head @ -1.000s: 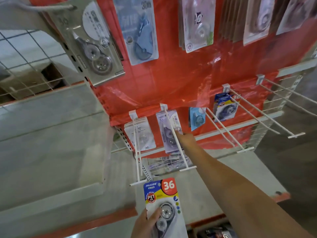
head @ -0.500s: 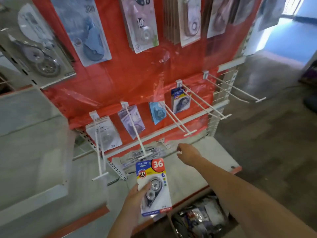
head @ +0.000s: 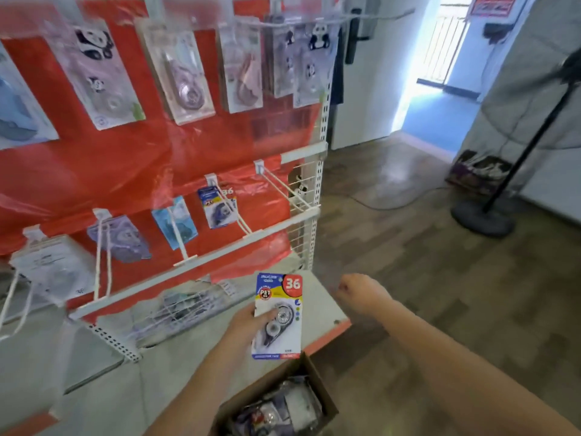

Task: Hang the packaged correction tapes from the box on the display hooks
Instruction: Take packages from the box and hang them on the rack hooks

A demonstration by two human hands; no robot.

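The packaged correction tape, a card with a blue and yellow top and a red "36" disc in its corner, stands upright in your left hand, whose fingers grip its left edge with the thumb lying across the clear blister. You hold it in front of the pale lower shelf of the display rack, just above the open cardboard box at the bottom of the view, which holds more packaged tapes in a loose heap. Your right hand hangs in the air to the right of the package, apart from it, with its fingers curled under and nothing in them. Behind the package the rack carries a red backing sheet and a row of white display hooks that jut toward you. A matching blue "36" package hangs on the hook second from the right, a light blue package on the hook to its left, and a purple-tinted one further left. The rightmost hook is bare. Higher up, larger packages with panda prints hang in a row. On the wooden floor to the right stands a fan on a round base.
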